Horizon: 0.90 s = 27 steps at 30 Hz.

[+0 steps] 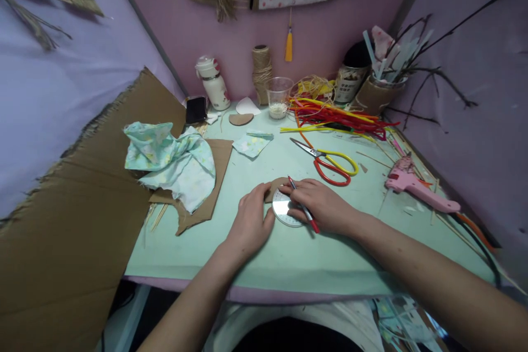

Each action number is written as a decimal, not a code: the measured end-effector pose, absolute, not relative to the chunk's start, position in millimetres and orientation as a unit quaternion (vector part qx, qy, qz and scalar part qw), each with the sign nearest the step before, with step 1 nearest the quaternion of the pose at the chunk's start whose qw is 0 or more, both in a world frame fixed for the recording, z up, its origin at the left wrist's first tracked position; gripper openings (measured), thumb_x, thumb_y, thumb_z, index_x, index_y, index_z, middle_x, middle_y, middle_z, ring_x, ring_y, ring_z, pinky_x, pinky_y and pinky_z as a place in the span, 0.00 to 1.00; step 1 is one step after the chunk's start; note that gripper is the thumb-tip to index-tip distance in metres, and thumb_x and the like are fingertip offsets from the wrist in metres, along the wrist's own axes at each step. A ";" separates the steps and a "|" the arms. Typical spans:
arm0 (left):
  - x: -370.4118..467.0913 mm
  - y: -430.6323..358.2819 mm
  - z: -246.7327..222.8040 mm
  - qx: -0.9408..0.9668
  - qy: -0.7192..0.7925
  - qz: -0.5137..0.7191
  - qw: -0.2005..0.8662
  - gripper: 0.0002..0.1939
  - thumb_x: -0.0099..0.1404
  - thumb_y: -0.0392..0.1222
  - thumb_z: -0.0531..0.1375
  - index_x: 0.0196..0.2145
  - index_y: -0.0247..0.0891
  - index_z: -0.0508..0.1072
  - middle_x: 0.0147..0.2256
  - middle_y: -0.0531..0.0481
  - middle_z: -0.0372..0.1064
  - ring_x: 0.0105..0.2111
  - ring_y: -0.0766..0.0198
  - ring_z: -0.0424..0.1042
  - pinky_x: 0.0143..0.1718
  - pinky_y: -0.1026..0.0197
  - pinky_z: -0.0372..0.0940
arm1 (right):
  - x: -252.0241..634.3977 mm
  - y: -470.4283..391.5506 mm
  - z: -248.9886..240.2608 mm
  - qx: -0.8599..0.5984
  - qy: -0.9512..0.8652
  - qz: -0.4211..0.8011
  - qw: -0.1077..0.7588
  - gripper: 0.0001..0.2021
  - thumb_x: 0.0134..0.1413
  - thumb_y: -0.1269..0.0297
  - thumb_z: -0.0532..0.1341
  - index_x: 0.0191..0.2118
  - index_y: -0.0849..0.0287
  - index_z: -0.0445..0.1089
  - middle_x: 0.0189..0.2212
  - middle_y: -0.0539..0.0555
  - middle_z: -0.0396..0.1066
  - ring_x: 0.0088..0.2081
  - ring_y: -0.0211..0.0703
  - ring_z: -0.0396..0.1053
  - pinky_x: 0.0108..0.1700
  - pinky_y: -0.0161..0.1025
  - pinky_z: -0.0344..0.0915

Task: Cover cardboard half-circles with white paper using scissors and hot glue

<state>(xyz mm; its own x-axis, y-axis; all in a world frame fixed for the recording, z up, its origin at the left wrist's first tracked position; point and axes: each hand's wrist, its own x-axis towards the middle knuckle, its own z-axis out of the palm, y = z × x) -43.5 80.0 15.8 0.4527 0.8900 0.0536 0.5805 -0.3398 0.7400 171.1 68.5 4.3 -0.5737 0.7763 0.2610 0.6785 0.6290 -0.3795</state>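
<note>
A small rounded piece of brown cardboard [270,193] lies on the table between my hands. A clear protractor [282,206] overlaps it, its curved edge toward me. My left hand [251,217] grips the left side of the cardboard, fingertips at its edge and thumb beside the protractor. In my right hand [315,203] is a red pen [307,213], slanting with its red end toward me. Fingers of that hand also rest on the protractor. Scissors [325,160] with one red and one yellow handle lie beyond my right hand, blades partly apart.
Left stand a big cardboard sheet [82,192] and floral fabric [193,168] over a cardboard offcut [220,165]. A pink glue gun [421,190] lies right. Behind are a white bottle [214,85], twine spool [262,74], plastic cup [279,99], coloured cords [342,118] and branches [445,82].
</note>
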 end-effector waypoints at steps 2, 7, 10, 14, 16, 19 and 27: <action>-43.7 78.8 16.1 0.808 0.457 0.212 0.306 0.24 0.61 0.31 0.53 0.55 0.43 0.66 0.59 0.44 0.63 0.62 0.52 0.58 0.62 0.45 0.51 | 170.9 68.4 5.3 -0.413 -0.876 0.126 0.214 0.09 0.60 0.64 0.60 0.46 0.58 0.69 0.50 0.61 0.73 0.54 0.52 0.68 0.53 0.53 0.63; -43.6 81.2 18.2 0.833 0.460 0.151 0.268 0.22 0.64 0.31 0.50 0.52 0.45 0.71 0.62 0.45 0.60 0.64 0.53 0.54 0.62 0.44 0.49 | 169.6 67.5 7.5 -0.414 -0.870 0.142 0.227 0.11 0.60 0.64 0.60 0.48 0.58 0.69 0.44 0.60 0.75 0.52 0.51 0.69 0.52 0.51 0.62; -44.6 84.9 19.1 0.840 0.457 0.130 0.262 0.24 0.62 0.29 0.50 0.52 0.46 0.72 0.62 0.46 0.60 0.65 0.52 0.53 0.61 0.43 0.48 | 170.7 67.9 6.1 -0.418 -0.863 0.158 0.236 0.12 0.59 0.64 0.61 0.48 0.58 0.68 0.40 0.58 0.75 0.49 0.51 0.71 0.50 0.50 0.63; -45.6 88.1 20.6 0.848 0.451 0.116 0.251 0.25 0.61 0.29 0.50 0.51 0.46 0.72 0.62 0.46 0.61 0.64 0.52 0.54 0.61 0.42 0.48 | 174.9 70.2 3.5 -0.455 -0.813 0.201 0.301 0.08 0.58 0.61 0.61 0.42 0.57 0.66 0.39 0.58 0.75 0.43 0.50 0.73 0.43 0.46 0.68; -45.4 88.4 21.3 0.851 0.451 0.115 0.244 0.25 0.61 0.29 0.50 0.51 0.46 0.72 0.62 0.46 0.61 0.64 0.51 0.55 0.60 0.43 0.48 | 177.4 71.6 3.0 -0.481 -0.773 0.217 0.352 0.05 0.60 0.61 0.59 0.37 0.55 0.63 0.43 0.59 0.75 0.46 0.49 0.73 0.44 0.46 0.69; -44.7 87.8 22.1 0.857 0.452 0.106 0.225 0.25 0.61 0.29 0.49 0.52 0.46 0.72 0.62 0.46 0.61 0.64 0.52 0.55 0.60 0.43 0.49 | 179.9 73.3 2.9 -0.494 -0.743 0.233 0.387 0.06 0.61 0.62 0.58 0.33 0.54 0.60 0.46 0.59 0.76 0.53 0.50 0.71 0.48 0.48 0.68; -43.8 86.0 21.9 0.865 0.450 0.100 0.198 0.25 0.61 0.28 0.49 0.52 0.44 0.71 0.62 0.47 0.61 0.64 0.53 0.56 0.59 0.43 0.51 | 181.1 75.0 -1.7 -0.489 -0.744 0.234 0.390 0.06 0.60 0.63 0.57 0.32 0.54 0.59 0.43 0.60 0.77 0.54 0.50 0.70 0.49 0.48 0.68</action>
